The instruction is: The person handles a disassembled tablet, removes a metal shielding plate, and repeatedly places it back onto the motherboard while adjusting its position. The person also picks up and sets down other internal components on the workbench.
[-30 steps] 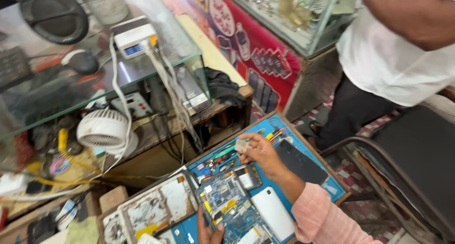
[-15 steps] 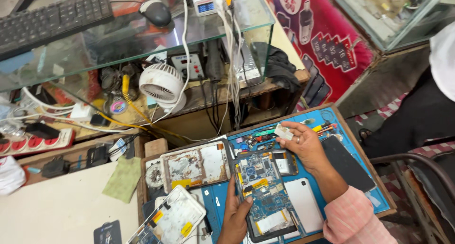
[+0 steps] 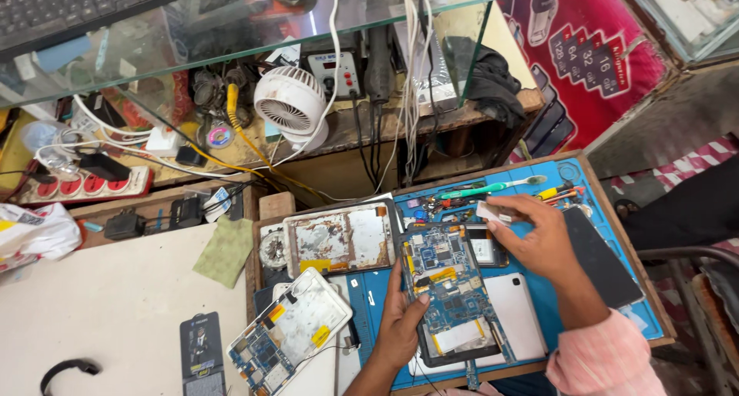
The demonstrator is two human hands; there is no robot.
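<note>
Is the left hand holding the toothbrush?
No. The left hand rests on the edge of the opened tablet, while the toothbrush lies apart at the top of the blue mat.

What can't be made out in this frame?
Head view only:
- The small pale piece at the right hand: fingers cover most of it, so its kind is unclear.
- Opened tablet: left hand hides its left edge; board parts too small to tell.
- Dark slab: wrist overlaps its near edge.
- Keyboard: cut by the top edge, blurred through glass.
</note>
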